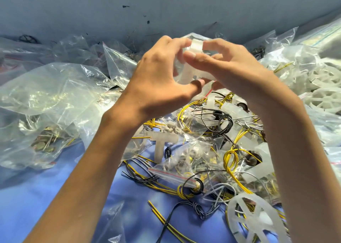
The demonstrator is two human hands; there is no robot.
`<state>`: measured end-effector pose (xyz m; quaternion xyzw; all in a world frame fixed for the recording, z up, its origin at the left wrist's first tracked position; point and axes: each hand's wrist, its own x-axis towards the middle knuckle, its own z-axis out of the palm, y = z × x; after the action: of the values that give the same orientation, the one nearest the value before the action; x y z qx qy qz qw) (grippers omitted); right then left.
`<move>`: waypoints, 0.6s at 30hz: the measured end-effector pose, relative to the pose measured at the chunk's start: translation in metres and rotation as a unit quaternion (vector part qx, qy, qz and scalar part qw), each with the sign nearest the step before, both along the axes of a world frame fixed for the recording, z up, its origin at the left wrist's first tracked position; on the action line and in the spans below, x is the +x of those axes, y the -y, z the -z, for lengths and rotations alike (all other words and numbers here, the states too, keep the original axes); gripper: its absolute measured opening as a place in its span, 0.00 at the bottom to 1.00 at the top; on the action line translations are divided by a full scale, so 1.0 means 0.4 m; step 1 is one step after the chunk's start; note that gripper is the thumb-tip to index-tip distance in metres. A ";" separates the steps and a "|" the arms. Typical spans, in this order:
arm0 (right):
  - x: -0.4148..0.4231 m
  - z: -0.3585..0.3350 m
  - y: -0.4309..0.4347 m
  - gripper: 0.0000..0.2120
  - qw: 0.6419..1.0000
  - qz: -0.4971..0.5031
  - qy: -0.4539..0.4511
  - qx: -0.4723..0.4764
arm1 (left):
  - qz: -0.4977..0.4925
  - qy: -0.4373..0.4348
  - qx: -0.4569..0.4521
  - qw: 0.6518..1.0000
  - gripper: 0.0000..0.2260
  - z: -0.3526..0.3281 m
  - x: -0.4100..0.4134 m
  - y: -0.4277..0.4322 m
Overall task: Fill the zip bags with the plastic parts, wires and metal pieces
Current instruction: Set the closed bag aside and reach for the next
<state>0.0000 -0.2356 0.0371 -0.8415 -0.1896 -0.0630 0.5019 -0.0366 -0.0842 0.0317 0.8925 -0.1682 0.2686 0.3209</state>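
Here both hands are raised above the heap and meet on one translucent white plastic part (186, 74). The left hand (158, 80) curls its fingers round the part's far side, with the thumb tucked under its lower end. The right hand (234, 67) pinches the upper end between thumb and forefinger. Clear film shows just behind the part, but I cannot tell whether the part is inside a bag.

Below the hands, yellow wires (228, 161) and black wires (223, 121) lie tangled on a blue cloth (46, 196), among small zip bags (171, 174) with a red line along the seal. One bag holds a T-shaped plastic piece (159, 145). Bags of metal pieces (44, 141) sit at the left, and a spoked plastic wheel (252, 222) lies near the right forearm. A printed packet (321, 34) at the upper right is too blurred to read.
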 end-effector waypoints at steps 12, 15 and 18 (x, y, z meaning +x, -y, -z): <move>-0.010 0.004 -0.008 0.26 0.989 0.068 0.016 -0.133 | -0.010 0.041 -0.019 0.999 0.26 0.025 0.015 0.008; -0.012 0.004 -0.010 0.26 0.982 0.100 0.043 -0.153 | -0.044 0.047 -0.019 0.998 0.25 0.030 0.017 0.011; -0.012 0.004 -0.009 0.27 0.978 0.107 0.048 -0.173 | -0.068 0.061 -0.002 0.996 0.22 0.034 0.016 0.011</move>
<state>-0.0046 -0.2318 0.0353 -0.9270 -0.1300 -0.1231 0.3295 -0.0302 -0.0885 0.0180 0.8834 -0.1257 0.3439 0.2925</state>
